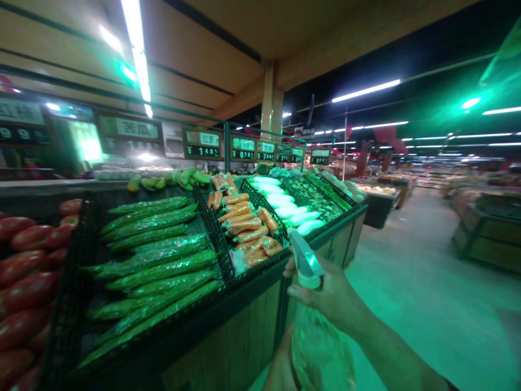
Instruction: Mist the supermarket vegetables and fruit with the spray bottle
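Note:
My right hand is wrapped round the neck of a clear spray bottle, fingers at its white trigger head, whose nozzle points up and left toward the vegetables. My left hand is low at the frame's bottom edge and cups the bottle's lower body; its fingers are mostly hidden behind the bottle. Both hands are just in front of the wooden produce stand, level with a crate of wrapped carrots.
Black crates on the stand hold wrapped cucumbers, tomatoes at far left, and white vegetables and greens further back. Price signs hang above. An open aisle floor runs right, with other display stands beyond.

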The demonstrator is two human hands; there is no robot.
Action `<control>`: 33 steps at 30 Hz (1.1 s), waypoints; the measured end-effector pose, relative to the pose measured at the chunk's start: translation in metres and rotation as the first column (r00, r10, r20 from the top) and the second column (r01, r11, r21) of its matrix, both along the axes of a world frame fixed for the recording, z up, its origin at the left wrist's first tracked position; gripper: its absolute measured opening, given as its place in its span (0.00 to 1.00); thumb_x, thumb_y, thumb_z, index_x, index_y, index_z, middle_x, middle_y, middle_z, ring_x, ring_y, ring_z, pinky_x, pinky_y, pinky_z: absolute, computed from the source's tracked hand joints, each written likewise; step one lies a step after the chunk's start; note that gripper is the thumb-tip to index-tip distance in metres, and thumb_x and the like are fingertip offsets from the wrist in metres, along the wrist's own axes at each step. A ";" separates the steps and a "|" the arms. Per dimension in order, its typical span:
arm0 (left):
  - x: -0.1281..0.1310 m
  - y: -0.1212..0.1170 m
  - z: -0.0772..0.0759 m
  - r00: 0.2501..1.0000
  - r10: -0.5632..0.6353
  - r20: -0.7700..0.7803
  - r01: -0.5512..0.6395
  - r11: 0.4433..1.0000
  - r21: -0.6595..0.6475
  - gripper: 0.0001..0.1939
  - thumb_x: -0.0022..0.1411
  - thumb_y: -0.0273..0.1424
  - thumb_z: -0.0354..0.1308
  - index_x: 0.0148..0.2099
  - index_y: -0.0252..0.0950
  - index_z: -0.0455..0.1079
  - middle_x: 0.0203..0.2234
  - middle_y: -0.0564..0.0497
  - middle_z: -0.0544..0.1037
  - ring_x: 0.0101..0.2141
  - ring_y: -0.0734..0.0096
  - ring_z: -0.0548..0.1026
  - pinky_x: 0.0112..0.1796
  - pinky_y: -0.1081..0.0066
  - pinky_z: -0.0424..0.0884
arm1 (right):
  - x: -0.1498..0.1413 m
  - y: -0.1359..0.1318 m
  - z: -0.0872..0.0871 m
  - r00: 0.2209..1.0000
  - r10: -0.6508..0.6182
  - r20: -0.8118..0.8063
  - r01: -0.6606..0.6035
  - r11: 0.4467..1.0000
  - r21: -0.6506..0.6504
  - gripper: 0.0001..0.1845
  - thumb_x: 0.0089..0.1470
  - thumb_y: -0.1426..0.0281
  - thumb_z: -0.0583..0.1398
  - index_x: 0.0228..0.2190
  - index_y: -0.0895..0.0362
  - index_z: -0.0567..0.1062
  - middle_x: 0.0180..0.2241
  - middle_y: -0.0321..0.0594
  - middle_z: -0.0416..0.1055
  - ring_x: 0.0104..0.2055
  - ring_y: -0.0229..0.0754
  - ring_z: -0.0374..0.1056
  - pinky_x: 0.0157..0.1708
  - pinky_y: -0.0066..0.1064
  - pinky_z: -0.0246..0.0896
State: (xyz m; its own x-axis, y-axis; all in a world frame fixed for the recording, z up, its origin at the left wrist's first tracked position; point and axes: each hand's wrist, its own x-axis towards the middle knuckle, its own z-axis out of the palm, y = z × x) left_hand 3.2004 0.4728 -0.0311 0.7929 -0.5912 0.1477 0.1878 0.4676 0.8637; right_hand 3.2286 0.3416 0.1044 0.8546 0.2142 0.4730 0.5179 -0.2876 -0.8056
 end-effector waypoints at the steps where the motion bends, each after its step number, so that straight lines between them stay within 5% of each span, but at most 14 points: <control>1: 0.007 -0.002 -0.003 1.000 0.014 -0.018 -0.013 1.000 0.004 0.20 0.64 0.38 0.58 0.55 0.35 0.68 0.53 0.43 0.75 0.50 0.59 0.75 0.50 0.52 0.73 | 0.005 0.002 0.001 1.000 -0.003 0.004 0.003 1.000 -0.022 0.20 0.46 0.63 0.67 0.41 0.56 0.73 0.34 0.37 0.74 0.36 0.44 0.70 0.35 0.33 0.64; 4: 0.032 -0.012 -0.013 0.996 0.045 -0.076 -0.044 0.999 0.022 0.22 0.63 0.43 0.58 0.54 0.37 0.71 0.52 0.43 0.76 0.51 0.57 0.75 0.51 0.52 0.72 | 0.015 0.012 0.006 0.998 -0.054 0.027 0.056 0.995 -0.087 0.12 0.46 0.66 0.65 0.34 0.56 0.72 0.27 0.33 0.70 0.28 0.40 0.64 0.29 0.31 0.60; 7: 0.047 -0.012 -0.025 0.990 0.064 -0.122 -0.058 0.997 0.049 0.28 0.55 0.51 0.61 0.47 0.32 0.75 0.41 0.39 0.82 0.46 0.45 0.78 0.47 0.44 0.73 | 0.024 0.025 0.013 1.000 0.003 0.009 -0.002 0.997 -0.083 0.11 0.44 0.68 0.64 0.32 0.56 0.71 0.27 0.34 0.69 0.29 0.40 0.64 0.31 0.32 0.61; 10: 0.044 0.009 -0.037 0.973 0.209 -0.101 -0.203 0.977 0.071 0.35 0.34 0.36 0.77 0.49 0.38 0.75 0.47 0.43 0.80 0.53 0.39 0.73 0.56 0.49 0.68 | 0.036 0.039 0.014 0.985 0.172 0.020 -0.170 0.984 -0.057 0.13 0.41 0.68 0.66 0.32 0.56 0.72 0.31 0.35 0.71 0.34 0.42 0.66 0.36 0.33 0.62; 12: 0.036 0.027 -0.043 0.917 0.393 -0.070 -0.390 0.919 0.060 0.43 0.29 0.28 0.78 0.53 0.40 0.72 0.51 0.44 0.79 0.55 0.38 0.72 0.57 0.48 0.66 | 0.045 0.048 0.009 0.973 0.230 0.006 -0.229 0.972 -0.042 0.14 0.41 0.69 0.67 0.32 0.56 0.72 0.29 0.33 0.69 0.32 0.40 0.64 0.34 0.32 0.61; 14: 0.034 0.038 -0.045 0.877 0.476 -0.067 -0.473 0.879 0.059 0.43 0.31 0.30 0.78 0.54 0.40 0.72 0.51 0.43 0.79 0.55 0.38 0.72 0.57 0.47 0.65 | 0.054 0.055 0.003 0.969 0.246 -0.017 -0.247 0.969 -0.028 0.15 0.42 0.71 0.66 0.35 0.56 0.72 0.26 0.30 0.67 0.28 0.38 0.62 0.32 0.31 0.60; 19: 0.068 0.032 -0.042 0.843 0.508 -0.178 -0.504 0.861 0.070 0.30 0.47 0.56 0.64 0.43 0.37 0.77 0.40 0.43 0.83 0.50 0.45 0.77 0.54 0.46 0.67 | 0.069 0.065 0.005 0.921 0.388 -0.042 -0.388 0.922 0.017 0.19 0.42 0.71 0.69 0.38 0.56 0.72 0.30 0.31 0.69 0.31 0.39 0.64 0.33 0.30 0.61; 24: 0.093 0.023 -0.050 0.782 0.599 -0.176 -0.590 0.801 0.105 0.29 0.40 0.55 0.68 0.38 0.37 0.77 0.35 0.44 0.83 0.48 0.48 0.77 0.57 0.45 0.63 | 0.078 0.060 0.012 0.888 0.457 -0.051 -0.456 0.889 0.039 0.18 0.41 0.70 0.69 0.36 0.56 0.72 0.27 0.30 0.68 0.29 0.38 0.64 0.32 0.30 0.61; 27: 0.074 0.020 -0.046 0.771 0.626 -0.119 -0.624 0.779 0.055 0.33 0.41 0.53 0.69 0.46 0.38 0.76 0.44 0.43 0.82 0.53 0.44 0.74 0.59 0.49 0.63 | 0.086 0.049 0.011 0.920 0.391 -0.023 -0.388 0.919 0.075 0.17 0.41 0.70 0.66 0.36 0.56 0.72 0.26 0.30 0.66 0.27 0.37 0.61 0.29 0.29 0.59; 30: 0.053 0.010 -0.029 0.788 0.614 -0.041 -0.614 0.789 0.006 0.47 0.30 0.42 0.77 0.56 0.39 0.69 0.55 0.43 0.76 0.58 0.40 0.69 0.58 0.52 0.65 | 0.093 0.033 0.013 0.949 0.316 -0.003 -0.314 0.942 0.119 0.14 0.43 0.68 0.65 0.33 0.57 0.71 0.27 0.31 0.67 0.28 0.38 0.62 0.30 0.30 0.59; 33: 0.046 -0.006 -0.012 0.821 0.569 0.047 -0.571 0.819 0.061 0.52 0.32 0.34 0.77 0.61 0.39 0.62 0.59 0.40 0.71 0.58 0.40 0.69 0.56 0.52 0.67 | 0.098 0.015 0.018 0.946 0.323 -0.011 -0.318 0.937 0.142 0.14 0.41 0.67 0.67 0.31 0.56 0.71 0.27 0.31 0.68 0.28 0.38 0.63 0.30 0.30 0.60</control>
State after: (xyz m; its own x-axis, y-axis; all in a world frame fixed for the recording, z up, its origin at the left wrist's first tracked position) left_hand 3.2460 0.4666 -0.0431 0.9879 -0.0447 0.1484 -0.1159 0.4231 0.8986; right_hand 3.3264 0.3568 0.1226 0.7674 0.4147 0.4890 0.5361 0.0034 -0.8441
